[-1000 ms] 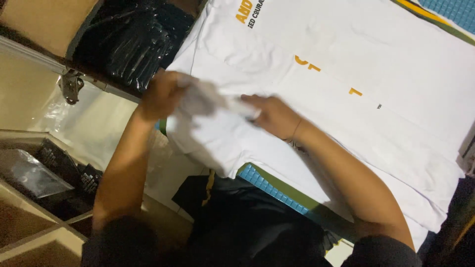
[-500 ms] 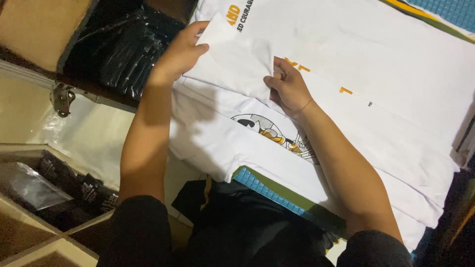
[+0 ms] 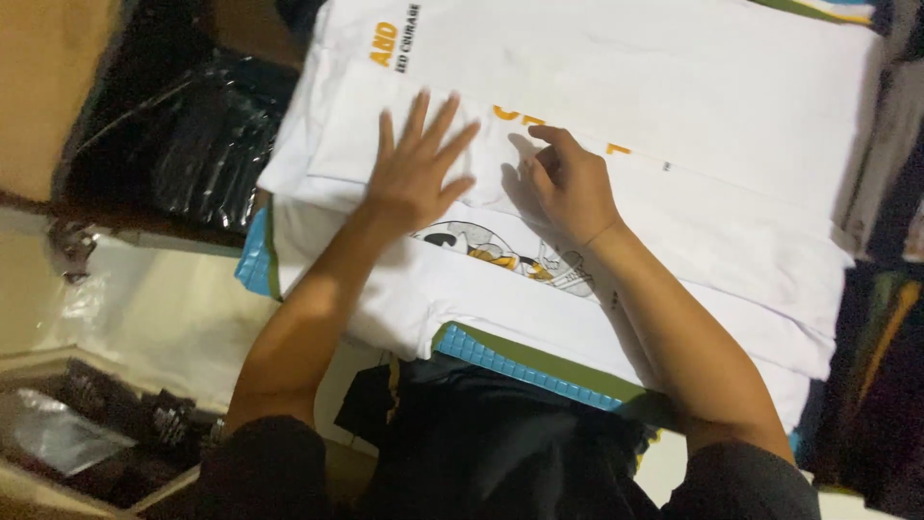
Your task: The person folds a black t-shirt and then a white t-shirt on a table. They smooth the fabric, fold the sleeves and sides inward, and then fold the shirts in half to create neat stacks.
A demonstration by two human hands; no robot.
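Both hands have dropped the folded flap: left hand [image 3: 416, 166] now lies spread flat on the white shirt [image 3: 674, 125], right hand [image 3: 570, 183] curled beside it, fingertips pressing; bare cloth stretches beyond them.

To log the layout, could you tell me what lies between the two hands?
Only bare white shirt, in the head view, between left hand and right hand.

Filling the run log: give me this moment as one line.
left hand: flat, fingers spread on folded white shirt | right hand: fingertips pressing the same fold | cartoon print: showing below hands | blue mat: under shirt
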